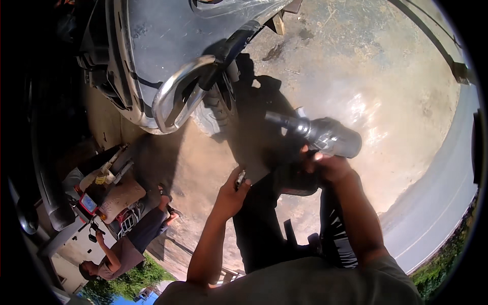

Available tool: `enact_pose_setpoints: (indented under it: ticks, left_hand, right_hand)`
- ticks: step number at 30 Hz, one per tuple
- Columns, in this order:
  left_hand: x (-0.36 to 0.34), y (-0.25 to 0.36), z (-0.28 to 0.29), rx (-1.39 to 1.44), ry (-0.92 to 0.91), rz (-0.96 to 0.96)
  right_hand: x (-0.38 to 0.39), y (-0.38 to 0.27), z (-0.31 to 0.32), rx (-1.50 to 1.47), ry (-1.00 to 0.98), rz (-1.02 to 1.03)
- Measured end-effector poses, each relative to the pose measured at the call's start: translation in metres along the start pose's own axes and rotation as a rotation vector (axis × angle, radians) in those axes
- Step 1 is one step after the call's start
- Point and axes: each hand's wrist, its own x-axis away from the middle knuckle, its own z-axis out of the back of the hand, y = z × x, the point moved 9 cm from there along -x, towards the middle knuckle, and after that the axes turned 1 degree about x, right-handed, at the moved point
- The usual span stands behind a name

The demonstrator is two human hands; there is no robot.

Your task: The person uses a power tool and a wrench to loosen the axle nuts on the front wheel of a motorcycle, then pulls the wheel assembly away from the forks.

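Right of the tire (212,116), the dark power tool (336,138) is blurred, any lettering unreadable; the right hand (331,166) curls round it from the near side (fingers partly hidden); below and right of the tire, the left hand (233,197) is closed on a small metal piece (240,178), partly covered by fingers.

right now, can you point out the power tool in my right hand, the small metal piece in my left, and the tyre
power tool (335,139): head view, on its thick grey body
small metal piece (241,177): head view, on its shiny side
tyre (216,115): head view, on its tread
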Motion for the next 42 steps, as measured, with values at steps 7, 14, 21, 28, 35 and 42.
enact_pose_setpoints:
  ticks: [7, 14, 21, 28, 35, 42]
  left_hand:
    - [-0.072, 0.049, -0.037, -0.166, 0.064, -0.761]
    - [-0.105, 0.017, -0.055, -0.036, 0.201, -0.881]
    - [-0.085, -0.008, -0.030, 0.152, 0.149, -0.881]
    - [-0.041, -0.036, 0.080, 0.517, 0.384, -1.018]
    - [-0.121, -0.098, 0.194, 0.503, 0.873, -0.618]
    - [-0.197, -0.082, 0.165, 0.413, 0.740, -0.547]
  right_hand:
    - [-0.066, 0.064, 0.029, 0.019, -0.284, 0.038]
    - [-0.103, 0.079, 0.044, 0.267, -0.327, 0.292]
    - [-0.115, 0.051, 0.063, 0.363, -0.376, 0.275]
    - [-0.157, 0.019, 0.080, 0.353, -0.153, 0.318]
    - [-0.212, 0.007, 0.077, 0.449, -0.141, 0.333]
    - [-0.244, 0.030, 0.121, 0.419, -0.003, 0.149]
